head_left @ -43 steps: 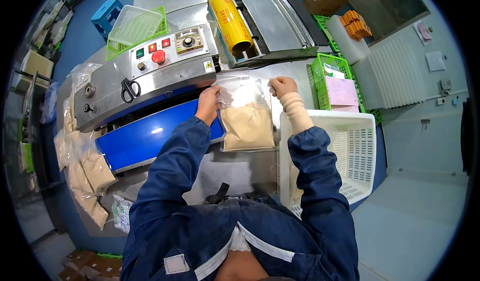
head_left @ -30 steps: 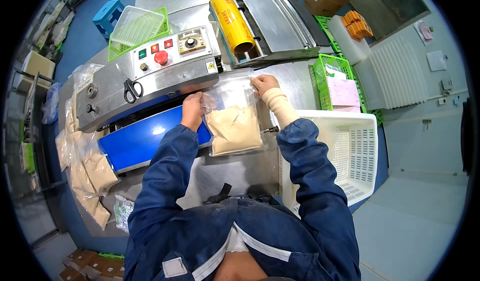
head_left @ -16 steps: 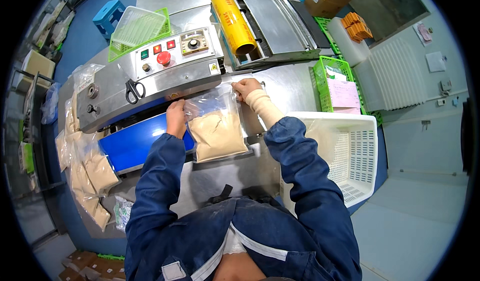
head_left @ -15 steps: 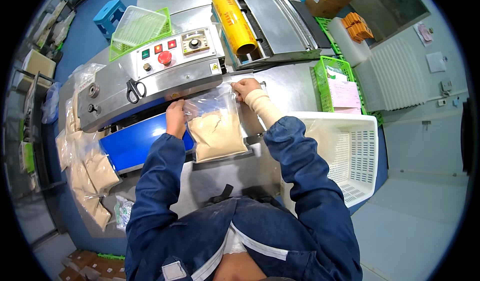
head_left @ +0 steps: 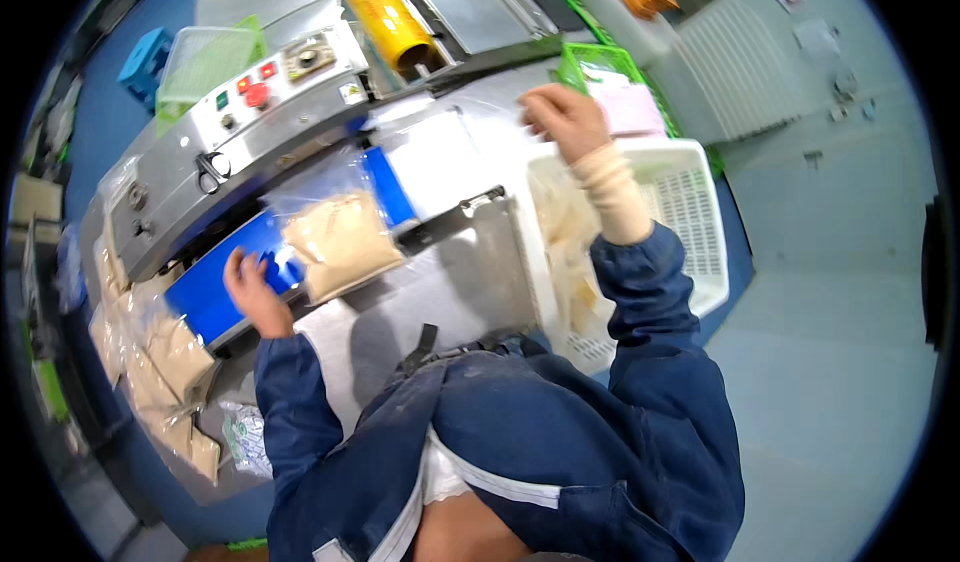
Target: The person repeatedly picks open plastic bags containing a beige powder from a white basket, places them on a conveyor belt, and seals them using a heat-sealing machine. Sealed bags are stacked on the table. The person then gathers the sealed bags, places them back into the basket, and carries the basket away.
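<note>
A clear plastic bag of beige powder (head_left: 342,242) lies on the blue conveyor belt (head_left: 215,287) of a bag sealing machine (head_left: 240,142). Its upper edge is at the machine's sealing side. My left hand (head_left: 257,290) is just left of the bag, over the belt, open with fingers apart and holding nothing. My right hand (head_left: 568,122) is away from the bag, raised near the far left corner of a white plastic crate (head_left: 705,222). Its fingers are loosely bent and slightly apart, with nothing seen in them. Bags of powder (head_left: 570,252) lie inside the crate.
Several filled bags (head_left: 180,357) are heaped at the belt's left end. Black scissors (head_left: 212,172) rest on the machine by its control panel. A yellow film roll (head_left: 385,17) sits on a wrapping machine behind. A green basket (head_left: 600,62) with papers stands beyond the crate.
Both hands have let go of the bag. It has shifted left along the belt. My right hand has moved right toward the crate, and my left hand has moved left and nearer. The view has shifted.
</note>
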Demonstrator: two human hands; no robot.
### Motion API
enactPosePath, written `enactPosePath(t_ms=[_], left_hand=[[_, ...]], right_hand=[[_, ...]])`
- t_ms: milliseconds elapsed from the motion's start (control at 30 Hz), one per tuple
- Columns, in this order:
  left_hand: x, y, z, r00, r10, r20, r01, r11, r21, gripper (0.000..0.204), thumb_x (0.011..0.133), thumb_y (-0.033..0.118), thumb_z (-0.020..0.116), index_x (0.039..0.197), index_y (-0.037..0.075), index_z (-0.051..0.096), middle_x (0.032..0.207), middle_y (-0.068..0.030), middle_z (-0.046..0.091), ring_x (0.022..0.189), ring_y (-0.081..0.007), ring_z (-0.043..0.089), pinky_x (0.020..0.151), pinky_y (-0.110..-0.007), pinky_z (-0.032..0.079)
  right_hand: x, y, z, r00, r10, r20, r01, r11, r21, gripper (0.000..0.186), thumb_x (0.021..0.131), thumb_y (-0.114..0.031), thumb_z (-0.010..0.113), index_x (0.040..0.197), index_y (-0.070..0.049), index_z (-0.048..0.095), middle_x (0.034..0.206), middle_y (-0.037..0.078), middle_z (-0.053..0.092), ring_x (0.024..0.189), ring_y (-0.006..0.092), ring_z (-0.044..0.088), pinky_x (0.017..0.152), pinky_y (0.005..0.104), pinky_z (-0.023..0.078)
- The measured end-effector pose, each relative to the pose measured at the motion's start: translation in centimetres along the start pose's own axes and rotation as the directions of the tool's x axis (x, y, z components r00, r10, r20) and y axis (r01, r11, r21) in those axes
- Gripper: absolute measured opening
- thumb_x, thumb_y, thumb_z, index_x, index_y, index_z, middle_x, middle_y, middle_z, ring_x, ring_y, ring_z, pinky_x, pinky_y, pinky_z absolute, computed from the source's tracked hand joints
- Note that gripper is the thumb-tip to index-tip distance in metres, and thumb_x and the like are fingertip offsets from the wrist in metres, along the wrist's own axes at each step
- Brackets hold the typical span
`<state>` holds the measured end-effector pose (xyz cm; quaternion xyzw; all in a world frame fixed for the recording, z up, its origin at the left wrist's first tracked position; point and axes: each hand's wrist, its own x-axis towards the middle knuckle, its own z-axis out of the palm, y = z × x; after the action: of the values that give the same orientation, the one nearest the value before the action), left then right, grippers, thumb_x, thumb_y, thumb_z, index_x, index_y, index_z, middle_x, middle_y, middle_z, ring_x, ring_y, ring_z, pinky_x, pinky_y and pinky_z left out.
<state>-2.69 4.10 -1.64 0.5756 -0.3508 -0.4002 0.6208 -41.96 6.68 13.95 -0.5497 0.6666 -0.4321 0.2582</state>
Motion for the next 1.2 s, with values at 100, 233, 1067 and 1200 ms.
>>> enactPosePath(t_ms=[100,233,1067,1200], left_hand=[[-3.3,0.8,-1.1,0.999,0.041,0.015,-0.041,0.999,-0.023,0.027,0.089,0.011,0.044,0.114,-0.002,0.044,0.113,-0.0103,0.047,0.095,-0.0184,0.051,0.081,-0.028,0.043],[-6.9,1.5,0.6,0.975,-0.021,0.223,0.031,0.999,-0.043,0.025,0.090,0.012,0.042,0.111,-0.001,0.047,0.099,-0.0117,0.053,0.087,-0.0148,0.053,0.079,-0.027,0.043],[1.9,0.4,-24.0,0.872,0.406,-0.275,0.051,0.484,0.873,0.077,0.067,0.037,0.068,0.128,0.006,0.032,0.132,-0.0240,0.023,0.122,-0.0391,0.024,0.099,-0.045,0.024],[7.8,-1.3,-26.1,0.762,-0.150,-0.630,0.517,0.727,0.453,0.112,0.056,0.046,0.076,0.137,0.012,0.008,0.136,-0.0275,0.005,0.125,-0.0428,0.015,0.102,-0.045,0.023]], right_hand=[[-6.5,0.8,-8.4,0.953,0.084,-0.290,-0.090,0.996,-0.009,0.020,0.082,-0.016,0.054,0.091,0.000,0.060,0.076,0.007,0.063,0.061,0.0116,0.056,0.056,0.0230,0.046],[-15.3,6.5,-13.5,0.860,0.177,-0.479,-0.329,0.909,-0.255,0.019,0.081,-0.014,0.053,0.092,-0.001,0.061,0.078,0.007,0.063,0.065,0.0129,0.057,0.061,0.0254,0.047],[-22.6,23.5,-10.7,0.818,0.486,-0.307,-0.478,0.872,0.105,0.052,0.078,-0.007,0.055,0.126,-0.003,0.036,0.128,0.012,0.037,0.094,0.0175,0.050,0.067,0.0268,0.048],[-22.4,21.7,-11.3,0.750,0.535,-0.389,-0.503,0.843,0.191,0.049,0.079,-0.006,0.055,0.125,-0.005,0.038,0.127,0.011,0.038,0.098,0.0175,0.048,0.066,0.0273,0.048]])
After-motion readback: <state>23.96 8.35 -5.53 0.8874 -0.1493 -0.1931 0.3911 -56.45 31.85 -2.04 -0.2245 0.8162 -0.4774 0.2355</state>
